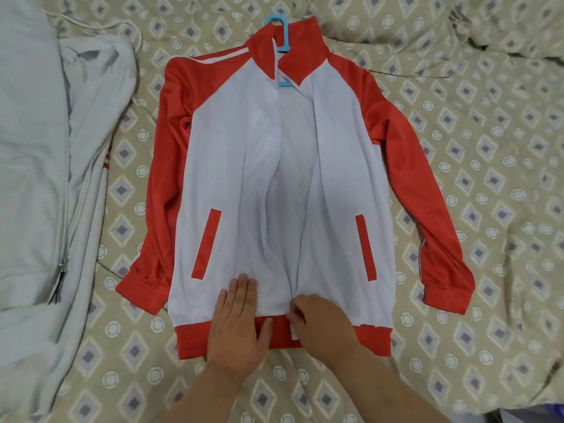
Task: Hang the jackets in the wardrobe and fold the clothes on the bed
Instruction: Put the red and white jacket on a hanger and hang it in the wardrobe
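- Head view, centre of the frame: one red-and-white jacket (pixel 244 154) spread face up on the bed (pixel 488 141), collar toward the top edge, hem toward the bottom edge.
- Front unzipped for most of its length, the two white panels gaping apart in the middle and meeting only near the hem.
- One blue hanger (pixel 279 27) inside the neck, hook poking out above the red collar at top centre.
- Two red sleeves alongside the body, one on each side, cuffs toward the lower part of the frame.
- Two slanted red pocket strips (pixel 207 244) on the white panels, one left, one right.
- Bottom centre: the left hand (pixel 241 322) flat, fingers straight and together, pressing on the left panel and the red hem band.
- Just beside it, the right hand (pixel 320 320), fingers curled, pinching the zip (pixel 289 282) at its lower end.
- Left side of the frame: one pale grey jacket (pixel 36 148) rumpled on the bed, one metal zip pull (pixel 61 270) showing at lower left, apart from the red-and-white jacket.
- Bed cover beige with a diamond-and-ring print, creased at upper right.
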A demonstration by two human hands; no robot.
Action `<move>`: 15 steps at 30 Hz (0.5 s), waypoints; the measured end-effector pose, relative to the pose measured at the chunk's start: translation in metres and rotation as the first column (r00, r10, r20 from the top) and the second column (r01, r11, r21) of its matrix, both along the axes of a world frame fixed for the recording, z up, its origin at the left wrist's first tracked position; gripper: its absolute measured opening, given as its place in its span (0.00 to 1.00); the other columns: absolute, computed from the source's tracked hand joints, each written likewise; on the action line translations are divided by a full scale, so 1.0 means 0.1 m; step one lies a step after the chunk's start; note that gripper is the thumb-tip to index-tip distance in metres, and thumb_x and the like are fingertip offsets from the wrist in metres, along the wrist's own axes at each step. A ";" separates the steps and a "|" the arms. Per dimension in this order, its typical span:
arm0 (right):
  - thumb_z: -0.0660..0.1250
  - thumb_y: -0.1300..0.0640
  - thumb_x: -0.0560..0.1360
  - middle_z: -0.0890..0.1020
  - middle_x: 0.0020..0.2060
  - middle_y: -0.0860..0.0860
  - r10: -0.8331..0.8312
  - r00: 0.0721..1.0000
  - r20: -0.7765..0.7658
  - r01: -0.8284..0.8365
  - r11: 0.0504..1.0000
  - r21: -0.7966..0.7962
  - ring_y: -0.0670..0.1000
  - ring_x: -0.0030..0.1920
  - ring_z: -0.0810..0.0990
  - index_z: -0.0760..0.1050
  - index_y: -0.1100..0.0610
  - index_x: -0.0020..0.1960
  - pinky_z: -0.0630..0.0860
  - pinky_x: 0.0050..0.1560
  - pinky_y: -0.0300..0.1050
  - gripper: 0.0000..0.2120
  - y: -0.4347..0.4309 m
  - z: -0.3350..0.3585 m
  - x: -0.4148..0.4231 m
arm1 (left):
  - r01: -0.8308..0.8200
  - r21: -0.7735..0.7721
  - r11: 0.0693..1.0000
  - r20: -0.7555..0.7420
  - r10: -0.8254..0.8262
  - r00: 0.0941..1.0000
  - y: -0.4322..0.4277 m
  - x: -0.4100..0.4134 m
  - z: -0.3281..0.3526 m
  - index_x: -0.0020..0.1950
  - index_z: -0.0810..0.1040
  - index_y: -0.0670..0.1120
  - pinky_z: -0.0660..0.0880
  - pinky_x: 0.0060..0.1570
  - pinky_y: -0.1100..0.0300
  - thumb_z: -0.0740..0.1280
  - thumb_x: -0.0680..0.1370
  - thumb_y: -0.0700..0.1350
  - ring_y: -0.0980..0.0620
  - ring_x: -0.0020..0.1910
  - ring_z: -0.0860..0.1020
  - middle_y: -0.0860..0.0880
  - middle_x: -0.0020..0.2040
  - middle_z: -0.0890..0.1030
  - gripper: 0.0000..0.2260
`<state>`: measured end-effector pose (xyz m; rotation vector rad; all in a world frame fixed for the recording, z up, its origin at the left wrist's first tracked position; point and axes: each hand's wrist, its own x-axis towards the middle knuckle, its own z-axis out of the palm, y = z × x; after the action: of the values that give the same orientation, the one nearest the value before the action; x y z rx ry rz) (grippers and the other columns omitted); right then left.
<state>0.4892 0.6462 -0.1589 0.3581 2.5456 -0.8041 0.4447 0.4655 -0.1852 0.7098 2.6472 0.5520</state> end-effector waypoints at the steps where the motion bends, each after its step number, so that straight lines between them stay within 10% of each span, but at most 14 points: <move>1: 0.61 0.47 0.80 0.78 0.41 0.47 -0.025 1.000 0.007 0.025 1.000 0.010 0.48 0.43 0.74 0.74 0.54 0.45 0.71 0.46 0.43 0.11 0.02 -0.05 -0.02 | 0.015 -0.041 0.999 -0.002 -0.016 1.000 -0.03 0.00 -0.07 0.76 0.63 0.38 0.54 0.74 0.47 0.58 0.77 0.56 0.42 0.76 0.63 0.42 0.78 0.61 0.32; 10: 0.66 0.51 0.74 0.78 0.32 0.48 0.062 0.987 -0.150 -0.042 0.990 0.136 0.49 0.34 0.76 0.75 0.54 0.38 0.76 0.36 0.42 0.09 0.05 -0.09 -0.01 | 0.024 -0.176 0.984 0.045 -0.017 0.999 -0.02 0.03 -0.25 0.79 0.55 0.42 0.50 0.76 0.49 0.61 0.70 0.69 0.45 0.76 0.61 0.41 0.78 0.60 0.47; 15: 0.71 0.54 0.71 0.81 0.39 0.53 0.324 0.944 0.055 -0.326 0.898 0.295 0.53 0.39 0.81 0.79 0.57 0.45 0.81 0.41 0.46 0.06 -0.01 -0.14 -0.10 | -0.007 -0.161 0.987 0.049 0.015 0.999 0.00 0.02 -0.27 0.78 0.61 0.40 0.52 0.76 0.48 0.62 0.68 0.69 0.44 0.75 0.64 0.42 0.77 0.62 0.47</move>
<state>0.4795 0.6449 -0.1729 0.0194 2.6253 -0.2898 0.4467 0.4653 -0.2121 0.6257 2.6143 0.3489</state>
